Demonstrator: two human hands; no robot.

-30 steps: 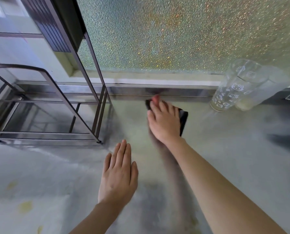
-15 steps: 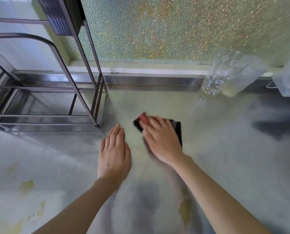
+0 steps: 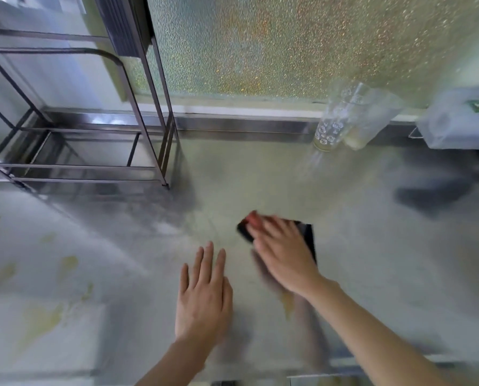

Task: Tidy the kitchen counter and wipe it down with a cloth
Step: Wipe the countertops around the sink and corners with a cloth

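Observation:
My right hand [image 3: 281, 254] lies flat with straight fingers on a dark cloth [image 3: 306, 236], pressing it onto the steel counter [image 3: 372, 274] near the middle. A reddish patch of the cloth shows at its far left corner; most of the cloth is hidden under the hand. My left hand [image 3: 203, 296] rests flat on the counter just left of it, fingers straight, holding nothing. Yellowish stains [image 3: 42, 319] mark the counter at the near left, and one small smear [image 3: 287, 305] lies under my right wrist.
A bare metal rack [image 3: 93, 151] stands at the back left. Two clear drinking glasses [image 3: 341, 121] stand against the textured window at the back right, beside a translucent plastic box [image 3: 461, 121]. The counter's front edge runs along the bottom.
My right hand has dragged the cloth from the back ledge toward me to mid-counter. My left hand stayed flat beside it.

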